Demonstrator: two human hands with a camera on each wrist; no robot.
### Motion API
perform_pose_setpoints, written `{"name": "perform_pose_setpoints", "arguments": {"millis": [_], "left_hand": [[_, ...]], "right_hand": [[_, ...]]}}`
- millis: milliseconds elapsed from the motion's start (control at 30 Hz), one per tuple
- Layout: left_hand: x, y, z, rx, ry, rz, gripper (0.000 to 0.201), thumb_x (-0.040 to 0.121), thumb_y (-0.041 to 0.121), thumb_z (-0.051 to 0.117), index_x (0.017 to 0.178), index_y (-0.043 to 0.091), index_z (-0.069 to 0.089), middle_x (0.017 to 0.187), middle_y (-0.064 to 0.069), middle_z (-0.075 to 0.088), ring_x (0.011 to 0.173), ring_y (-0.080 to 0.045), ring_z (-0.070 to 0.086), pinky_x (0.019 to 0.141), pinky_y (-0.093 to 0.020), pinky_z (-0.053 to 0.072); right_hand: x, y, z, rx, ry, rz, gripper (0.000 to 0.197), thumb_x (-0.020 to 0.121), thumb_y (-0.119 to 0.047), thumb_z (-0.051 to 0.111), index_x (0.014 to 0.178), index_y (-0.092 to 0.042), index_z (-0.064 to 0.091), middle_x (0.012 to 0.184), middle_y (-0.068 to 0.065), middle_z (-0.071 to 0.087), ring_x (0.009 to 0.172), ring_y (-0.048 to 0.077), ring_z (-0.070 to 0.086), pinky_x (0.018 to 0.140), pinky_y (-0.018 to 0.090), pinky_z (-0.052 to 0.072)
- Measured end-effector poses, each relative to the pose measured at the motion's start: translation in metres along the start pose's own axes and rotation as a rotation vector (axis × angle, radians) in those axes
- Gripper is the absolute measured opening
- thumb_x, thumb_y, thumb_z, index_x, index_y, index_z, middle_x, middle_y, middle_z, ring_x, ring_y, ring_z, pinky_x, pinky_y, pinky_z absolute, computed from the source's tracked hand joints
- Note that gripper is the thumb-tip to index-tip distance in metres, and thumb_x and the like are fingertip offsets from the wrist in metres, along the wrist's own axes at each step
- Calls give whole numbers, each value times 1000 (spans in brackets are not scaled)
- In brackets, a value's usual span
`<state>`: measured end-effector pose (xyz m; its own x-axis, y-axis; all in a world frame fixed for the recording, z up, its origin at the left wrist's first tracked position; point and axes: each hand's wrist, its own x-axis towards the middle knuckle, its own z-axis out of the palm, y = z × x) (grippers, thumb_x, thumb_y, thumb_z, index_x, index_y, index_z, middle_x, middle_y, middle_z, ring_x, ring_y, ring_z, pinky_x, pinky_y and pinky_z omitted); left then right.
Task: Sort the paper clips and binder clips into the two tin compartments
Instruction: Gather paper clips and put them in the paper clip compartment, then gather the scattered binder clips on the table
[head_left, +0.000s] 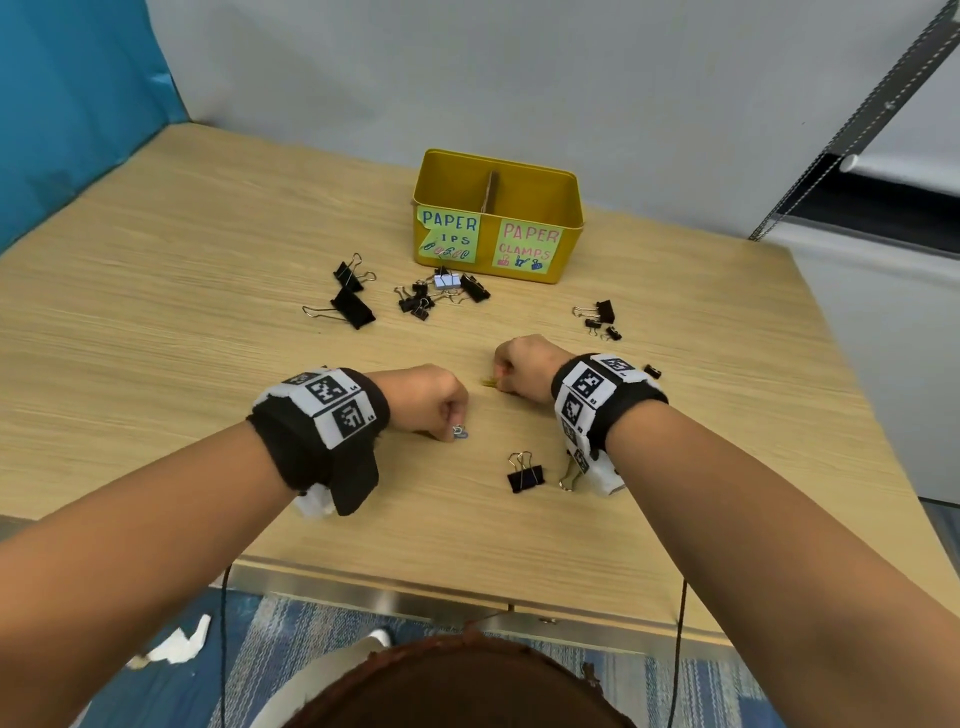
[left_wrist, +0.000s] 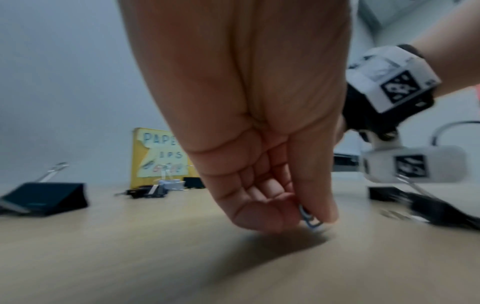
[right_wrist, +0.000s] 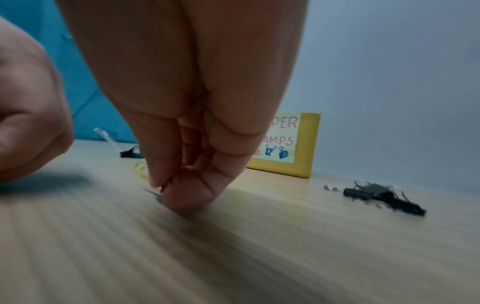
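Observation:
A yellow tin (head_left: 569, 218) with a middle divider stands at the back, labelled for paper clips on the left and paper clamps on the right. My left hand (head_left: 456, 428) (left_wrist: 306, 222) pinches a blue paper clip (head_left: 460, 432) (left_wrist: 310, 220) between thumb and forefinger, right at the tabletop. My right hand (head_left: 497, 379) (right_wrist: 166, 189) is down on the table too, its fingertips pinching a thin red paper clip (right_wrist: 167, 183). A yellow paper clip (head_left: 488, 383) (right_wrist: 139, 168) lies just beside those fingers. Black binder clips (head_left: 436, 296) are scattered in front of the tin.
Two large binder clips (head_left: 353, 306) lie at the left and a small group (head_left: 597, 317) at the right. One black clip (head_left: 525, 475) and a gold one (head_left: 570, 475) sit by my right wrist. The table's front edge (head_left: 467, 587) is close below my forearms.

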<state>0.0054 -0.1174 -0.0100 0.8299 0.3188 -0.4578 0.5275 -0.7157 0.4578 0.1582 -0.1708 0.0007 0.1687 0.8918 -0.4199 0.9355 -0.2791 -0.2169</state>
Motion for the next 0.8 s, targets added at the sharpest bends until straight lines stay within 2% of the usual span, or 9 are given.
{"name": "perform_pose_setpoints", "arguments": {"millis": [100,167,233,300,367,467,600,700,800], "left_hand": [[0,-18,-25,-103,122,-12,11,82,14,65,81,21,57,73,11,51,80,-13,51,64,-21,41],[4,-29,-51,-258,284,-39,18,82,10,65,73,23,57,74,7,56,78,-13,54,71,-27,47],[13,-35,-81,-521,537,-67,22,81,4,66,71,22,59,72,1,60,69,-14,57,75,-34,53],[23,-36,-112,-721,776,-102,14,79,1,69,76,13,62,69,-2,61,61,-14,58,69,-30,54],[37,-34,-141,-781,907,-124,10,77,2,71,84,8,65,71,-4,63,61,-13,59,67,-26,55],[63,-31,-169,-641,992,-171,16,78,8,72,93,3,69,85,-11,68,67,-17,62,73,-29,56],[96,-45,-180,-396,968,-271,21,85,17,64,101,5,72,106,-14,71,100,-26,64,91,-32,50],[108,-57,-176,-251,914,-323,26,90,26,57,105,11,72,115,-15,64,111,-32,57,98,-40,45],[105,-58,-173,-154,904,-382,28,92,27,52,113,17,68,127,-13,53,124,-33,41,105,-44,31]], "right_hand": [[7,10,-18,289,93,47,10,90,-8,54,88,-15,61,86,3,59,75,16,54,67,25,43],[15,13,-37,522,186,52,23,91,-4,51,73,-18,54,72,0,55,62,12,53,57,21,46],[25,12,-63,715,311,34,28,90,-1,52,68,-18,51,74,1,57,62,15,58,56,21,49],[38,8,-88,859,428,17,28,90,-1,54,67,-17,51,74,2,57,61,16,58,58,25,50],[56,-2,-111,959,504,12,28,89,-1,55,66,-15,51,68,1,53,53,15,52,57,28,49],[85,-16,-133,998,558,49,28,87,-2,60,64,-15,52,63,0,53,49,12,50,55,25,50],[119,-32,-141,838,591,127,19,85,-13,66,66,-15,62,62,0,61,50,10,56,58,23,53],[136,-38,-140,739,632,160,13,86,-17,65,91,-8,72,85,8,73,74,18,68,78,31,59],[138,-38,-140,711,559,173,15,88,-13,62,96,-7,73,95,6,73,82,14,63,89,34,56]]}}
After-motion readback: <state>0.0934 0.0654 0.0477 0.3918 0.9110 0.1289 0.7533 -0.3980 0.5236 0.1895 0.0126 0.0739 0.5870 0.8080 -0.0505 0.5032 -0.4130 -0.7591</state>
